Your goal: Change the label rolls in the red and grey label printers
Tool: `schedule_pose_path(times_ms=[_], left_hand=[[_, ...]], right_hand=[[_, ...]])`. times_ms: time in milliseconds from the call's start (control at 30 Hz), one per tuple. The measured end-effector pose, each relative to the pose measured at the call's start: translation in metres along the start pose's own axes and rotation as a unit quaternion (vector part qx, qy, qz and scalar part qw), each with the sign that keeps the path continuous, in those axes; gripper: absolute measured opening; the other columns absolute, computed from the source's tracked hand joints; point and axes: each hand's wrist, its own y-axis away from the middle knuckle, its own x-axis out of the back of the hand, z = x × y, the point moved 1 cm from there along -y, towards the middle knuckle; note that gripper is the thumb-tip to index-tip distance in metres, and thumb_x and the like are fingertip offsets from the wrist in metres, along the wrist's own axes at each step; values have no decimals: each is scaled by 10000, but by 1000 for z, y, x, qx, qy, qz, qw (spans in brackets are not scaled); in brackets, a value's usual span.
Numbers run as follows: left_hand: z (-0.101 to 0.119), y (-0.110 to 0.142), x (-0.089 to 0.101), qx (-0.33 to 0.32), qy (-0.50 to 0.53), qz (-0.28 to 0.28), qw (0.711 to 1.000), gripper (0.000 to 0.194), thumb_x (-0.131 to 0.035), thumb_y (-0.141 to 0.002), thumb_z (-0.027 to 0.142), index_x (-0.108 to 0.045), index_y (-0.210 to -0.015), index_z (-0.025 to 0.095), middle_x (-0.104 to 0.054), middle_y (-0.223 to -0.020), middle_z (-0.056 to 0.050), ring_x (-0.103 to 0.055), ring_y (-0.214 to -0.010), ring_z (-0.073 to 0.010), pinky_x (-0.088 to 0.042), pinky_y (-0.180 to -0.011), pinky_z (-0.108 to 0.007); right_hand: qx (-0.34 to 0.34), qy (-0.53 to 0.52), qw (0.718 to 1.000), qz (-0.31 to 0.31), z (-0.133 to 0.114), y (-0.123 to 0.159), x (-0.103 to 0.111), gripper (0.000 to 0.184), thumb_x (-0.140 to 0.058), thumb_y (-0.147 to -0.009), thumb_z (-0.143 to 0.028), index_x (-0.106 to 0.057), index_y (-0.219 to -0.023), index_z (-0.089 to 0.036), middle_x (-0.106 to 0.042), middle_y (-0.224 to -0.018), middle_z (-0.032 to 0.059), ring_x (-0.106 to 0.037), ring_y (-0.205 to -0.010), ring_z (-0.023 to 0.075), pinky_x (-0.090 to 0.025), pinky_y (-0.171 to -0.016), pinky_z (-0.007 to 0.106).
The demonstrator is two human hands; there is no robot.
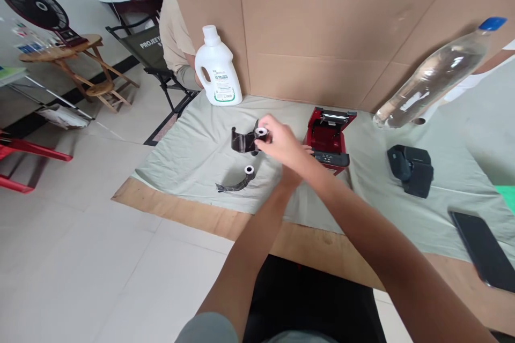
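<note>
My right hand (279,141) is closed on a small roll of dark film (261,132) with a white core, held above the cloth. A wide dark strip (242,142) extends left from this roll. A second, similar roll (249,170) lies on the cloth nearer me, its dark tail (233,187) curling left. My arms cross, so my left hand (308,150) is mostly hidden behind my right wrist. Only its fingertips show, at the left side of a small red and black printer (328,139). The printer's lid (333,116) is raised, exposing a red compartment.
A grey-green cloth (193,155) covers the wooden table (169,206). A white jug (219,67) stands at the back left before a cardboard wall (301,27). Rightward are a large plastic bottle (438,80), a black device (411,170) and a phone (483,249). A person (175,37) sits behind.
</note>
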Motion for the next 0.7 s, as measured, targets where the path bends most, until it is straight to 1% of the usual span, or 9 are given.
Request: schedule_pose_path(times_ms=[67,133,233,300,367,467,533,600,700], left_hand=[[5,-1,4,-20,20,12,1000,393,-319,-1115,373,-659,-1158,180,-674,-1289,-164,-639,-1226,-254,-514,-1127,-460],[10,-1,9,-38,35,28,998,376,-347,-1110,364,-664,-1173,171,-661,-1329,-165,-629,-1253,-250,-505,-1138,-432],[14,-2,13,-41,33,29,998,353,-379,-1096,328,-682,-1174,164,-676,-1331,-155,-646,-1230,-249,-516,-1120,-408],[14,-3,13,-40,34,22,998,347,-385,-1087,303,-694,-1157,162,-686,-1321,-154,-657,-1210,-249,-520,-1115,-403],[12,-4,11,-34,38,16,999,339,-393,-1081,290,-699,-1142,159,-687,-1317,-162,-658,-1211,-252,-517,-1122,-407],[10,-5,9,-11,33,10,999,325,-410,-1076,286,-699,-1133,151,-684,-1327,-178,-648,-1239,-265,-502,-1145,-428],[12,-5,10,-9,28,10,1000,314,-415,-1070,269,-697,-1147,154,-681,-1341,-176,-647,-1247,-267,-499,-1145,-429],[15,-5,13,-18,31,7,999,308,-418,-1063,248,-689,-1184,167,-675,-1358,-160,-651,-1245,-256,-501,-1138,-413],[19,-4,18,-41,44,21,998,318,-410,-1063,247,-690,-1194,172,-684,-1341,-145,-662,-1222,-244,-511,-1120,-395]], right_hand=[[-1,61,998,-26,5,-10,-33,278,-614,-895,-165,-593,-1165,-230,-709,-910,16,-654,-804,211,-463,-708,291],[-12,123,990,-69,14,-16,-58,249,-618,-907,-148,-613,-1145,-220,-726,-957,52,-663,-837,228,-436,-692,289],[-34,184,971,-146,30,-18,-79,188,-666,-914,-154,-643,-1091,-212,-741,-991,90,-673,-858,237,-413,-674,282],[-41,195,963,-180,39,-16,-82,169,-683,-912,-155,-662,-1071,-208,-744,-996,95,-676,-854,235,-421,-678,281],[-28,179,966,-185,46,-10,-77,215,-667,-916,-132,-684,-1119,-201,-739,-1046,98,-678,-898,237,-457,-725,292],[48,144,975,-161,47,5,-64,409,-579,-941,-68,-686,-1302,-227,-682,-1235,109,-638,-1082,258,-509,-866,344],[107,152,968,-167,44,17,-58,503,-547,-935,-31,-693,-1350,-277,-607,-1360,107,-575,-1178,283,-519,-923,393],[144,180,954,-192,40,27,-57,497,-564,-918,-18,-729,-1304,-284,-560,-1407,110,-530,-1201,302,-521,-934,421],[165,199,945,-200,36,35,-63,344,-587,-920,-49,-747,-1180,-208,-587,-1334,143,-515,-1152,311,-507,-943,439]])
